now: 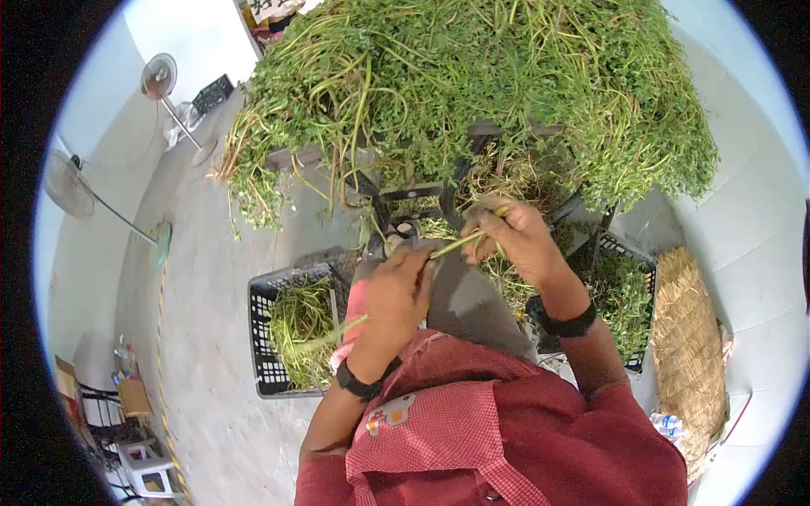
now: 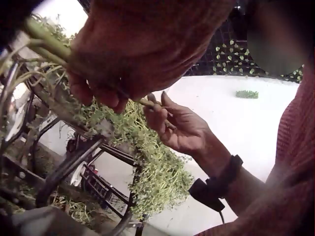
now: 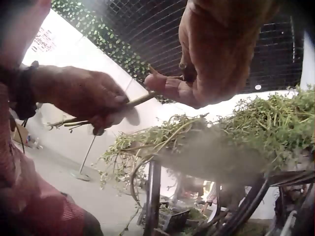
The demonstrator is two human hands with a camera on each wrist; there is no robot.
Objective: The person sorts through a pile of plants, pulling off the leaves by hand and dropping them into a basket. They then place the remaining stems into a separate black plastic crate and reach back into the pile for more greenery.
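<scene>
My left hand [image 1: 395,301] grips a small bunch of green plant stems [image 1: 458,245] in front of my lap, and loose stem ends trail out behind it over the wrist. Close by on the right, my right hand [image 1: 521,239] pinches the other end of the stems between thumb and fingers. In the right wrist view the stem [image 3: 141,100] spans the short gap between both hands. The left wrist view shows my right hand [image 2: 182,129] with its fingertips on the stem. A large heap of leafy stalks [image 1: 472,76] covers the table beyond my hands.
A black crate [image 1: 255,337] with cut stems [image 1: 302,325] stands on the floor at left; another crate [image 1: 648,270] with greens is at right, beside a rolled straw mat [image 1: 688,354]. Black table legs [image 1: 456,190] stand ahead. Fans [image 1: 159,78] and a stool [image 1: 145,464] are further left.
</scene>
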